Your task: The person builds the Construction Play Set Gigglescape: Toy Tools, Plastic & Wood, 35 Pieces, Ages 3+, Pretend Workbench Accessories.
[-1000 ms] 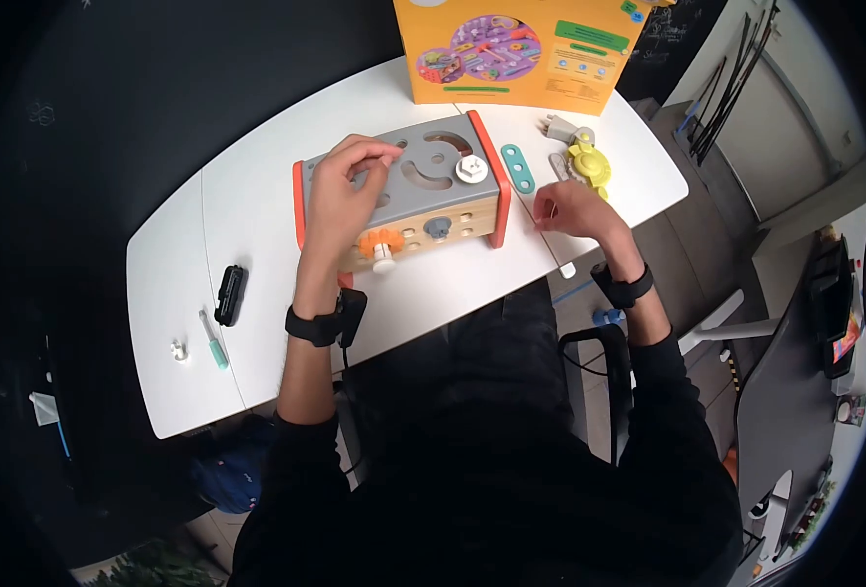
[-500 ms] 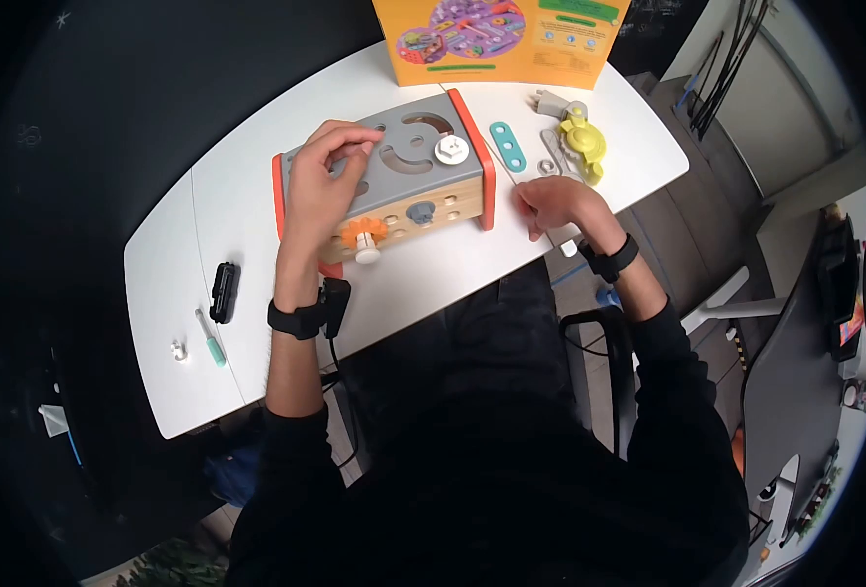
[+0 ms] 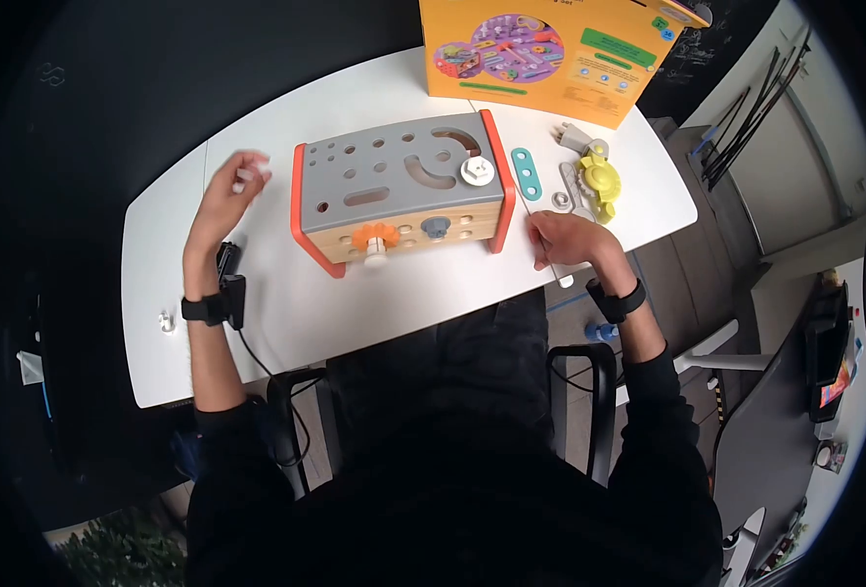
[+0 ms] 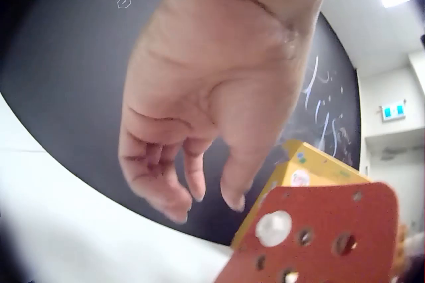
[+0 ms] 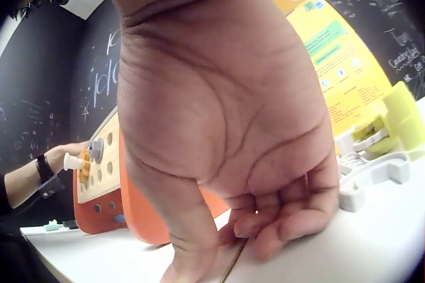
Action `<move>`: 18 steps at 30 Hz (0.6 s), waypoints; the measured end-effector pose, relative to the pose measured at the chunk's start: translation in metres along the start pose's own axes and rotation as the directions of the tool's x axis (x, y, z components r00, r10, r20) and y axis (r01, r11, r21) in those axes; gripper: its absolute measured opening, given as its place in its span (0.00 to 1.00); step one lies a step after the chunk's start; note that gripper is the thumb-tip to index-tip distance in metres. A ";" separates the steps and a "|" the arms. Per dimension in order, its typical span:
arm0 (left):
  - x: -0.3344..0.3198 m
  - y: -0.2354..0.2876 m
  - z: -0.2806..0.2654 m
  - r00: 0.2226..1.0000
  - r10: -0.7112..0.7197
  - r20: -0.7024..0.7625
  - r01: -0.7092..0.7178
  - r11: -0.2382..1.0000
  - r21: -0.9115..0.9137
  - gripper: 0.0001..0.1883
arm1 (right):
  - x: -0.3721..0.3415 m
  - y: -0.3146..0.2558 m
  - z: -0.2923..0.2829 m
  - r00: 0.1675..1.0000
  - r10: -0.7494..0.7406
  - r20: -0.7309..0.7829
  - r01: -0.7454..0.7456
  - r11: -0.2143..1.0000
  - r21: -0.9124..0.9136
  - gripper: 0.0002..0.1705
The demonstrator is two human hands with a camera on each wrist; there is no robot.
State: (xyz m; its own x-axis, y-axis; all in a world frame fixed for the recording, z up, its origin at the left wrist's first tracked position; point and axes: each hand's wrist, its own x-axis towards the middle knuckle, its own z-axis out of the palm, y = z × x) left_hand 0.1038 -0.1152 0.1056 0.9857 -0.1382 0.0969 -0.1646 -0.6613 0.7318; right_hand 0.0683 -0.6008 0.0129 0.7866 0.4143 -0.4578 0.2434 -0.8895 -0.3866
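A toy workbench box (image 3: 394, 181) with a grey top, wooden front and red end panels stands on the table. An orange gear (image 3: 366, 235) with a white bolt (image 3: 375, 256) sits on its front, beside a grey nut (image 3: 436, 227). A white hex-headed piece (image 3: 477, 171) lies on the top. Off the box's left end hovers my left hand (image 3: 225, 203), fingers loosely bent and nothing between them; a white round piece (image 4: 273, 228) shows on the nearby red panel. My right hand (image 3: 572, 239) rests by the table's front edge, right of the box, fingers loosely curled and holding nothing visible.
Behind the box stands a yellow-orange carton (image 3: 540, 59). To the right lie a teal strip (image 3: 526, 164), a small ring-like nut (image 3: 561, 199) and a yellow toy part (image 3: 601, 178). On the left are a black case (image 3: 228, 258), partly hidden by my arm, and a small white piece (image 3: 167, 321).
My left hand has left the workbench's top and moved left, beyond its red end panel. The right hand stays near the table edge, shifting only slightly.
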 end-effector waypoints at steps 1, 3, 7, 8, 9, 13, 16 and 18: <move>0.000 -0.017 -0.005 0.953 -0.271 0.139 0.267 0.963 0.045 0.18 | -0.001 -0.001 -0.001 1.000 -0.005 0.003 0.005 1.000 0.002 0.24; -0.002 -0.045 -0.003 0.924 -0.300 0.236 0.256 0.946 0.198 0.23 | -0.003 -0.006 -0.005 1.000 -0.003 0.005 0.003 1.000 -0.016 0.24; 0.004 -0.084 0.017 0.851 -0.361 0.380 0.137 0.853 0.504 0.38 | 0.002 -0.006 -0.006 0.999 0.010 0.049 -0.008 0.999 -0.032 0.26; 0.007 -0.080 0.023 0.830 -0.438 0.346 0.200 0.813 0.547 0.40 | 0.001 -0.009 -0.008 0.997 0.030 0.067 -0.028 0.999 -0.031 0.26; 0.011 -0.087 0.025 0.830 -0.441 0.342 0.211 0.815 0.539 0.40 | 0.003 -0.008 -0.008 0.997 0.027 0.074 -0.024 0.999 -0.043 0.26; 0.031 -0.108 0.038 0.832 -0.436 0.344 0.137 0.762 0.633 0.40 | 0.006 -0.004 -0.006 0.997 0.007 0.080 -0.002 0.998 -0.063 0.26; 0.037 -0.102 0.042 0.806 -0.468 0.362 0.084 0.696 0.713 0.37 | 0.005 -0.007 -0.008 0.996 0.005 0.091 0.001 0.998 -0.066 0.26; 0.040 -0.099 0.045 0.780 -0.515 0.355 0.133 0.691 0.710 0.36 | 0.006 -0.011 -0.008 0.996 0.009 0.094 -0.003 0.998 -0.066 0.26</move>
State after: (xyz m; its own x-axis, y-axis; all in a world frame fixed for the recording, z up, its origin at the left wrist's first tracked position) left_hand 0.1583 -0.0879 0.0068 0.8402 -0.0289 -0.5415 -0.0086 -0.9992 0.0400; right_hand 0.0753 -0.5903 0.0206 0.7321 0.4226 -0.5342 0.2785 -0.9015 -0.3314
